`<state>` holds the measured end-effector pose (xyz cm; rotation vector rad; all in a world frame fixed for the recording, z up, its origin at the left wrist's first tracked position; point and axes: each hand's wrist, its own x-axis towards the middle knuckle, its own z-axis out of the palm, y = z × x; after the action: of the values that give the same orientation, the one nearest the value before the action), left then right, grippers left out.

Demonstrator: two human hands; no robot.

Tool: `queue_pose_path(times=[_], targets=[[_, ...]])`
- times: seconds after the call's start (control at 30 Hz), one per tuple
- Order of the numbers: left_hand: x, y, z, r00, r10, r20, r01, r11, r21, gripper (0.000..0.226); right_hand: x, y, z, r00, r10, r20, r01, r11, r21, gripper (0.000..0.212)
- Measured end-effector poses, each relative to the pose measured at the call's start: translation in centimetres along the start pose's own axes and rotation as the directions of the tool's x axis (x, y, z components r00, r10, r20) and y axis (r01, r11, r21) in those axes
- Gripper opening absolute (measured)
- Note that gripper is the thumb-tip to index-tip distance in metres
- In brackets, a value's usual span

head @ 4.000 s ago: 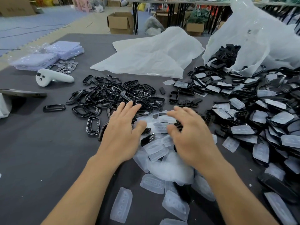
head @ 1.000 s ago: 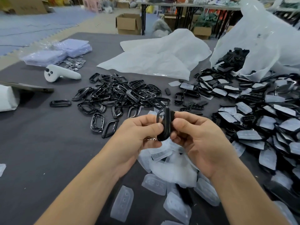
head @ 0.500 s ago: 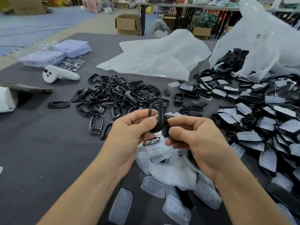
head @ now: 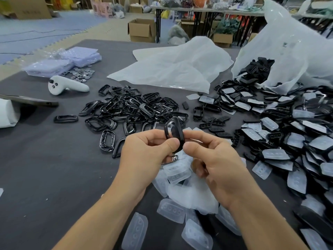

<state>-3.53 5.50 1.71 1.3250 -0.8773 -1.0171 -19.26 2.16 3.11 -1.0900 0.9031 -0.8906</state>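
Both hands meet over the middle of the dark table [head: 45, 177]. My left hand [head: 144, 152] and my right hand [head: 216, 163] pinch one black plastic key-fob shell [head: 173, 134] between thumbs and fingers, held upright on edge with its glossy frame part toward the left hand. Under the hands lies a heap of clear soft button pads [head: 180, 177]. A pile of black glossy frames [head: 137, 109] lies just beyond the hands. To the right spreads a large pile of black shells with clear pads [head: 288, 134].
A white hand controller [head: 66, 85] lies at the left, near small metal discs [head: 82, 73] and bagged lilac packs [head: 61, 62]. A flat white plastic bag [head: 173, 69] lies behind the frames. An open bag [head: 292, 44] spills black parts at the right.
The hands went from spread flat over the pads to holding a black shell up. Over the last second the shell has been turned and its frame part stands further out on the left.
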Motion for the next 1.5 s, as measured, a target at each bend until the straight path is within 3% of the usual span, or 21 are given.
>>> queue_pose_path(times=[0.23,0.37,0.5,0.6,0.73,0.87,0.93,1.0,1.07,1.13,1.17,1.27,1.3,1.43,1.5], targets=[[0.0,-0.4,0.1,0.996,0.074,0.054,-0.081,0.987,0.141,0.011,0.1,0.0,-0.3,0.999,-0.052,-0.016,0.050,0.996,-0.077,0.024],[0.1,-0.5,-0.1,0.995,0.046,0.085,-0.053,0.995,0.082,0.013,0.0,0.1,-0.1,0.992,-0.121,-0.033,0.114,0.980,-0.164,0.028],[0.1,-0.1,-0.1,0.990,-0.034,0.136,0.044,0.996,-0.072,0.012,-0.2,-0.1,0.0,0.988,-0.145,-0.060,0.146,0.989,0.003,0.027],[-0.1,0.0,0.2,0.996,-0.033,0.081,0.039,0.996,-0.077,0.012,-0.3,-0.1,0.1,0.987,-0.152,-0.057,0.153,0.988,0.002,0.022],[-0.4,-0.4,0.8,1.000,-0.023,0.006,0.024,0.998,-0.062,0.014,-0.1,0.4,0.0,0.987,-0.135,-0.086,0.133,0.991,-0.020,0.032],[-0.6,-0.5,1.2,1.000,0.002,0.019,-0.002,1.000,0.015,0.013,0.0,0.6,0.1,0.978,-0.154,-0.138,0.152,0.988,-0.022,0.039],[-0.7,-0.7,1.2,0.996,0.080,-0.032,-0.073,0.981,0.177,0.013,0.0,0.7,0.2,0.953,-0.238,-0.188,0.215,0.967,-0.134,0.039],[-1.1,-0.7,1.2,0.988,0.132,-0.084,-0.107,0.960,0.259,0.009,0.0,1.1,0.1,0.884,-0.406,-0.232,0.295,0.869,-0.398,0.037],[-1.2,-0.4,1.3,1.000,0.023,0.009,-0.023,0.999,0.042,0.006,-0.2,1.3,0.0,0.812,-0.558,-0.170,0.360,0.709,-0.606,0.033],[-1.2,0.0,1.4,0.983,-0.085,0.161,0.118,0.970,-0.213,0.018,-0.3,1.6,0.0,0.770,-0.633,-0.082,0.416,0.594,-0.688,0.034],[-1.2,0.1,1.3,0.980,-0.094,0.173,0.136,0.960,-0.246,0.018,-0.2,1.7,-0.1,0.754,-0.655,-0.050,0.428,0.549,-0.718,0.036],[-0.8,-0.1,1.2,0.991,-0.121,0.050,0.129,0.970,-0.205,0.017,-0.1,1.9,0.0,0.733,-0.680,0.032,0.417,0.411,-0.811,0.037],[-0.6,-0.2,1.1,0.992,-0.123,0.013,0.123,0.974,-0.189,0.020,-0.1,1.9,0.1,0.751,-0.659,0.045,0.415,0.418,-0.808,0.037],[0.3,0.0,0.7,0.994,-0.079,-0.069,0.069,0.988,-0.138,0.032,0.0,1.4,0.0,0.863,-0.485,-0.138,0.336,0.757,-0.561,0.050],[0.3,0.3,0.5,0.998,-0.063,-0.031,0.058,0.989,-0.136,0.033,0.3,1.3,-0.2,0.916,-0.366,-0.162,0.257,0.848,-0.463,0.046]])
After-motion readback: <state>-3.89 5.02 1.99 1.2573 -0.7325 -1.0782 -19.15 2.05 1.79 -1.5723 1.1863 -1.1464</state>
